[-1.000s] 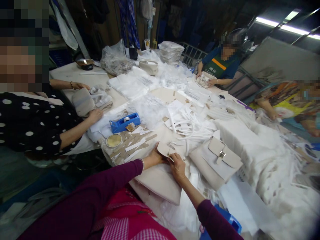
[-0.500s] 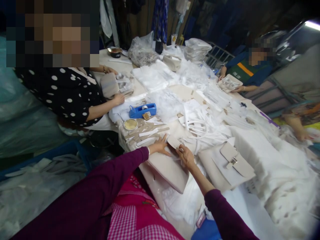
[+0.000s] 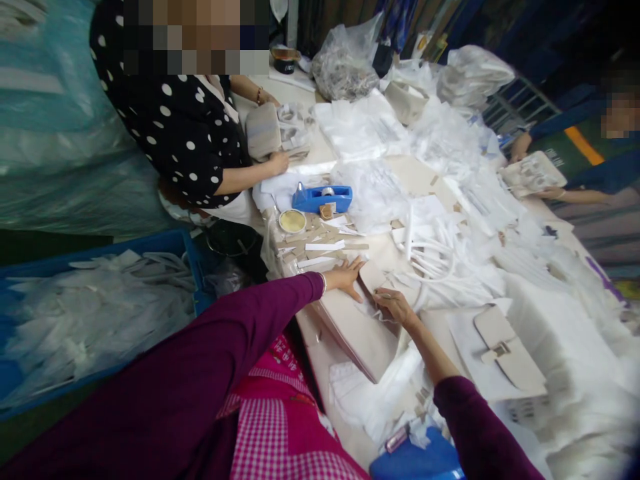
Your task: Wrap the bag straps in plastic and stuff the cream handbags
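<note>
- Fingers of the left hand [image 3: 345,279] spread wide on the pale bag [image 3: 360,330], in front of the apron [image 3: 280,420]; flat pressure should steady it
- Flap [image 3: 371,272] raised, better not creased
- Thin item [image 3: 385,295], too small to name, pinched in the right hand [image 3: 399,307]; work lightly

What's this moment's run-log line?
left hand: spread on beige bag | right hand: at its open flap | second bag: at right
</note>
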Demonstrator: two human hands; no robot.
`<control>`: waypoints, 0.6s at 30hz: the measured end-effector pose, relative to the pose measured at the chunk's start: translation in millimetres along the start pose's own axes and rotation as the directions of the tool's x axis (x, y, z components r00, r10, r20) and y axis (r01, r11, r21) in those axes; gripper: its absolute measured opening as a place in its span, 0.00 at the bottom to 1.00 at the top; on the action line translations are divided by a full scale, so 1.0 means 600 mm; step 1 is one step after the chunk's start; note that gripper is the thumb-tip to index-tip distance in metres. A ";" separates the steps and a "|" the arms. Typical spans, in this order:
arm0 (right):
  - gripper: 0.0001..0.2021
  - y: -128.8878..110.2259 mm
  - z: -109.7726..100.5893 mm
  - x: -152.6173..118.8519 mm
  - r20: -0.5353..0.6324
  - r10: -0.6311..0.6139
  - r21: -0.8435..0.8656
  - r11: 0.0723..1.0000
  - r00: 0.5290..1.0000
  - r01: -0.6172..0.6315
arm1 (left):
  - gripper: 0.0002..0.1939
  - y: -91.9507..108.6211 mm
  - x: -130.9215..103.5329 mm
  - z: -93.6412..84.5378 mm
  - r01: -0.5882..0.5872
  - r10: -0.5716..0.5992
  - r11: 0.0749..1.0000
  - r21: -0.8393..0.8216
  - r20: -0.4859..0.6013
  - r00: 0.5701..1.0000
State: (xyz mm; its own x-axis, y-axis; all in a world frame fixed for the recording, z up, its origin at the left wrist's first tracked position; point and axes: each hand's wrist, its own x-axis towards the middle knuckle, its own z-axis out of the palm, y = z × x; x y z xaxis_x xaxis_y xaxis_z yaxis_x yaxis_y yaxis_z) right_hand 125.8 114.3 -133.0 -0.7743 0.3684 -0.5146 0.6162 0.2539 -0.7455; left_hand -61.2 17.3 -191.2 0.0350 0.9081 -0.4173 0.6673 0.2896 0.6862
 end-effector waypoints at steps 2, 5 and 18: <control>0.20 0.003 -0.008 0.003 0.050 0.014 0.035 0.999 0.999 -0.016 | 0.74 -0.003 0.000 0.000 -0.003 0.003 1.000 -0.020 -0.004 1.000; 0.19 0.010 -0.020 0.009 0.120 0.030 0.073 0.997 0.992 -0.039 | 0.73 -0.010 -0.003 0.001 0.028 -0.028 0.999 -0.033 -0.013 1.000; 0.15 0.006 0.000 0.018 0.108 -0.026 -0.302 0.952 0.994 0.057 | 0.69 -0.020 -0.004 0.010 0.054 -0.053 0.999 0.009 -0.071 0.996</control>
State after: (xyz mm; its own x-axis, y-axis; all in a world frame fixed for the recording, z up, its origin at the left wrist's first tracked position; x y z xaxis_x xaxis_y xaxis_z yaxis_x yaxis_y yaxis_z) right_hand 119.4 119.4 -141.1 -0.8008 0.2635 -0.5379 0.5857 0.5328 -0.6108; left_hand -65.1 9.7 -201.8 -0.0533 0.9108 -0.4095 0.6749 0.3351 0.6574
